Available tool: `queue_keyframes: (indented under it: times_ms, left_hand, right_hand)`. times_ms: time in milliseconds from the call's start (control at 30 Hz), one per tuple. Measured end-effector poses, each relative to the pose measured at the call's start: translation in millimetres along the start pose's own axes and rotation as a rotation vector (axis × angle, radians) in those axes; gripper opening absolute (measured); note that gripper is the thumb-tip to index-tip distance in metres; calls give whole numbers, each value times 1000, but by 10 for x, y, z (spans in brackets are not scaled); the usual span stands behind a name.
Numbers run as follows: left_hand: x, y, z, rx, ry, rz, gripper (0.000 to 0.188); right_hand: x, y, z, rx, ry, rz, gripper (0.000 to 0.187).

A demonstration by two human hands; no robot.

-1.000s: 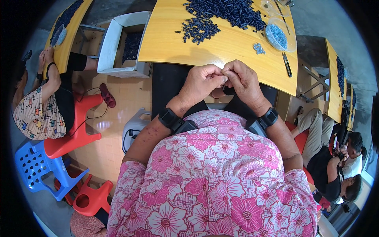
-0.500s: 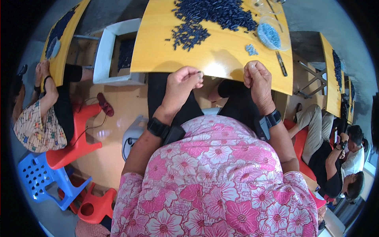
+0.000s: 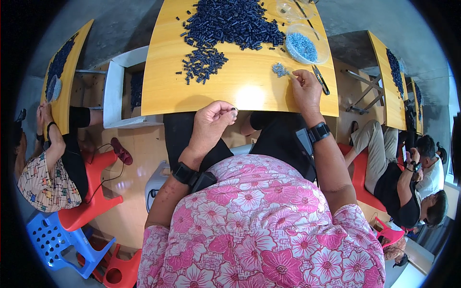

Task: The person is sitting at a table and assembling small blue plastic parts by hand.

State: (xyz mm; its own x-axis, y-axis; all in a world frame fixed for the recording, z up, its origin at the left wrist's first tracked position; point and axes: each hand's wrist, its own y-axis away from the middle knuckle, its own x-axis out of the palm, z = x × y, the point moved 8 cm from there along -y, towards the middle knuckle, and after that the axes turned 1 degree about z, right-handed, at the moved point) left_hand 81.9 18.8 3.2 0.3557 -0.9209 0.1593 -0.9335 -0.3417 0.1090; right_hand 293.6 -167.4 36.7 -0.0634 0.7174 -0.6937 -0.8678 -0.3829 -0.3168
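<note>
At the table's near edge my left hand [image 3: 211, 125] pinches a small dark tubular piece [image 3: 234, 110] between thumb and fingertips. My right hand [image 3: 307, 93] is over the table top, its thumb and fingertips drawn together just right of a little heap of pale blue pieces [image 3: 280, 70]. Whatever those fingertips may hold is too small to make out. Farther off lies a big pile of dark blue tubular pieces [image 3: 233, 24], with a smaller cluster [image 3: 204, 65] of them nearer to me.
A clear round tub [image 3: 324, 50] of pale blue pieces stands beyond my right hand. Beside it lie dark-handled tweezers or a cutter [image 3: 321, 80]. A white open drawer or box [image 3: 109, 96] adjoins the table's left side. Other people sit at yellow tables [image 3: 72, 67] on both sides.
My right hand has moved forward from the table's near edge to the little heap. My left hand stays near the edge with its dark piece. The whole view has shifted somewhat.
</note>
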Motion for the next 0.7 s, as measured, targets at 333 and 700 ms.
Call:
queue_keyframes:
  times_ms: [333,700]
  left_hand:
    - [28,30,35,-21,44,13,8]
    - [41,65,38,-21,22,23,8]
  right_hand:
    - [42,-75,113,-13,143,65,12]
    - [23,-16,63,-51,164,47,9]
